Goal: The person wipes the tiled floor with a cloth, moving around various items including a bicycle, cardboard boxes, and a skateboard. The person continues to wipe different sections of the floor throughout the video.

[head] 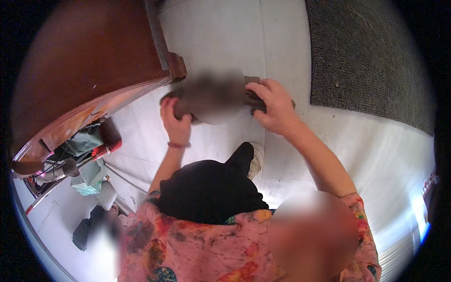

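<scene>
A dark brown item (182, 106), cloth-like at its ends, lies low over the pale floor (222, 31). Its middle is blurred, so its exact kind cannot be told. Around its left end curl the fingers and thumb of my left hand (175, 121), with a reddish bracelet (179, 145) at the wrist. My right hand (276, 105) grips the other end, thumb on the near side and fingers over the top. Below the hands, a dark trouser knee (211, 187) and part of a light shoe (258, 158) show.
A reddish-brown wooden cabinet or table (95, 46) stands at left, its corner leg (178, 67) close to the brown item. A dark grey mat (359, 60) covers the floor at upper right. Boxes (86, 179) and dark shoes or bags (86, 225) sit at lower left.
</scene>
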`<act>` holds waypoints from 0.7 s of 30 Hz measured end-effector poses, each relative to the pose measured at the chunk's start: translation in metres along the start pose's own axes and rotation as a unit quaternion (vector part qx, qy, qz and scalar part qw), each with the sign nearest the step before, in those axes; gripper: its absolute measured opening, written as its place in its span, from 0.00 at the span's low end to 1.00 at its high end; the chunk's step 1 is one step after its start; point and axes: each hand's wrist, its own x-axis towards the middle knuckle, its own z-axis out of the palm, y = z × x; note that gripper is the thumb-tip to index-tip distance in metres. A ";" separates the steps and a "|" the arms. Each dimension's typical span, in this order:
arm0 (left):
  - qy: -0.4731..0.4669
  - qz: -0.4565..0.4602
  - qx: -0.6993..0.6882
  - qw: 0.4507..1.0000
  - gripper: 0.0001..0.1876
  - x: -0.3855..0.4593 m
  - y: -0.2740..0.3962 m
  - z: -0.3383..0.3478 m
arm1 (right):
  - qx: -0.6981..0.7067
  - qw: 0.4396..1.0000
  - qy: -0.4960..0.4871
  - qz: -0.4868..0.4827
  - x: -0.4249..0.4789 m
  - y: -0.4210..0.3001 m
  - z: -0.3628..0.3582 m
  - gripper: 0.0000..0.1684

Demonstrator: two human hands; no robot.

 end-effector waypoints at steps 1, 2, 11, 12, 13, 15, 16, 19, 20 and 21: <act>0.042 -0.040 0.029 0.998 0.24 0.015 -0.014 0.005 | -0.019 1.000 0.002 -0.012 0.007 -0.007 0.003 0.31; 0.009 -0.127 -0.008 0.992 0.25 0.023 -0.056 0.014 | -0.027 0.999 0.003 -0.032 0.016 -0.017 0.010 0.31; -0.069 0.074 0.095 0.990 0.25 0.026 0.056 0.057 | -0.111 0.992 -0.054 0.042 -0.002 0.004 0.021 0.32; -0.063 0.106 0.046 0.991 0.23 0.023 0.060 0.058 | -0.084 0.992 -0.075 0.062 -0.003 0.003 0.020 0.32; -0.091 0.112 -0.005 0.989 0.22 0.025 0.068 0.052 | -0.062 0.990 -0.095 0.086 -0.005 0.005 0.016 0.31; -0.142 0.128 -0.103 0.976 0.21 0.035 0.079 0.033 | -0.002 0.985 -0.120 0.121 -0.005 0.003 0.005 0.31; -0.105 0.164 -0.123 0.973 0.22 0.031 0.064 0.031 | 0.036 0.983 -0.124 0.134 -0.008 -0.003 -0.004 0.31; -0.001 0.055 -0.127 0.990 0.19 0.015 0.022 0.018 | 0.100 0.985 -0.116 0.076 -0.010 -0.009 -0.004 0.30; 0.048 0.042 -0.101 0.993 0.21 0.012 -0.014 0.016 | 0.107 0.987 -0.110 0.047 -0.011 -0.013 0.004 0.30; 0.043 -0.026 -0.055 0.997 0.22 0.014 -0.044 0.007 | 0.077 0.991 -0.107 0.034 -0.009 -0.018 0.017 0.29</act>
